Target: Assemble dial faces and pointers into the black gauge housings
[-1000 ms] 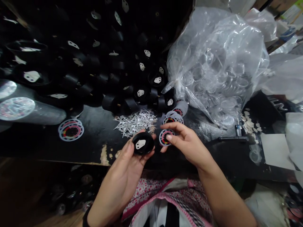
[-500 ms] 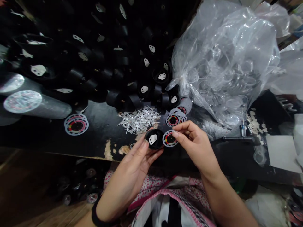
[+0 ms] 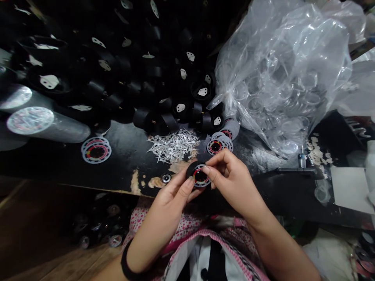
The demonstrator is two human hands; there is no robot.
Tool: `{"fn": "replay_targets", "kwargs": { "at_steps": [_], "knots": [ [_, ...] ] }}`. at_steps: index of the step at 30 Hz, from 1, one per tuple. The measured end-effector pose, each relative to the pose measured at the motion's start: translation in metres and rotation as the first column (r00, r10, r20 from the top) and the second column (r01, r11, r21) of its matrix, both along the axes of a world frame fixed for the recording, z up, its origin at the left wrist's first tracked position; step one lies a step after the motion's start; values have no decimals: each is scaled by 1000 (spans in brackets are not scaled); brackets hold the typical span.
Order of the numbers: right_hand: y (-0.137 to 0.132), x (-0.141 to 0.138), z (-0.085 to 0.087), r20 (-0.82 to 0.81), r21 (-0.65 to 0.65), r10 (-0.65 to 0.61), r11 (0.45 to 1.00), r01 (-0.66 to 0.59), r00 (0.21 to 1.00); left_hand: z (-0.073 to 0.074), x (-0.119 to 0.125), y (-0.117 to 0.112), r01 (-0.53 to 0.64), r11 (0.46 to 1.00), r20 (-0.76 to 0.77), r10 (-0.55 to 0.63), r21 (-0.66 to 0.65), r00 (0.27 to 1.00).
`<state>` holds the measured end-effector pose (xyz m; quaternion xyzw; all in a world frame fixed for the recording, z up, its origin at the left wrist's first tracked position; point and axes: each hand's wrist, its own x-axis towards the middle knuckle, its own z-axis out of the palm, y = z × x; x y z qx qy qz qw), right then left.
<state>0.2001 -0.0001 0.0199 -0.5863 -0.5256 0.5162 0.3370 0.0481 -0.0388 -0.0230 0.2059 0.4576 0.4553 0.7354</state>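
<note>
My left hand [image 3: 172, 197] cups a small round black case [image 3: 192, 170] from below, fingers curled round it. My right hand [image 3: 231, 181] pinches a printed dial disc [image 3: 200, 176] with red, white and black rings and presses it onto the open face of that case. Both hands meet just over the front edge of the black worktable [image 3: 123, 154]. A small stack of the same dial discs [image 3: 218, 144] lies right behind my right fingers. A heap of tiny white pointer needles [image 3: 174, 145] lies behind my left hand.
A big pile of black cases [image 3: 125, 74] with white inserts fills the back. A clear plastic bag of transparent rings [image 3: 278, 78] stands at the right. More dial discs [image 3: 96, 151] and clear tubes [image 3: 41, 125] lie at the left. White paper [image 3: 350, 187] sits far right.
My right hand has carried the dial disc leftward from beside the black case onto its face, covering the white insert. Both hands have drawn closer together.
</note>
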Motion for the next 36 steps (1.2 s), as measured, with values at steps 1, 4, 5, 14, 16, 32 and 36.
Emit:
{"fn": "replay_targets", "kwargs": {
  "at_steps": [1, 4, 5, 14, 16, 32, 36],
  "knots": [
    [0, 1, 0, 6, -10, 11, 1000, -11, 1000, 0, -1, 0, 16, 1000, -18, -16, 9, 1000],
    [0, 1, -1, 78, -9, 51, 999, -51, 996, 0, -3, 1, 51, 998, -94, -47, 44, 994],
    [0, 1, -2, 112, -1, 64, 998, -64, 992, 0, -4, 1, 56, 997, -114, -51, 46, 992],
    [-3, -4, 5, 205, 88, 327, 932, -350, 922, -1, -23, -4, 44, 998, -281, -30, 43, 959],
    [6, -5, 4, 296, 151, 345, 904, -400, 891, -1, -28, -3, -7, 999, -263, 17, 40, 965],
    [42, -32, -9, 948, 100, 151, 695, -712, 281, 7, -23, 3, -323, 939, 1, 325, -120, 946],
    [42, -31, -9, 937, 111, 170, 684, -721, 306, 10, -24, 3, -334, 933, 38, 342, -133, 939]
  ]
}}
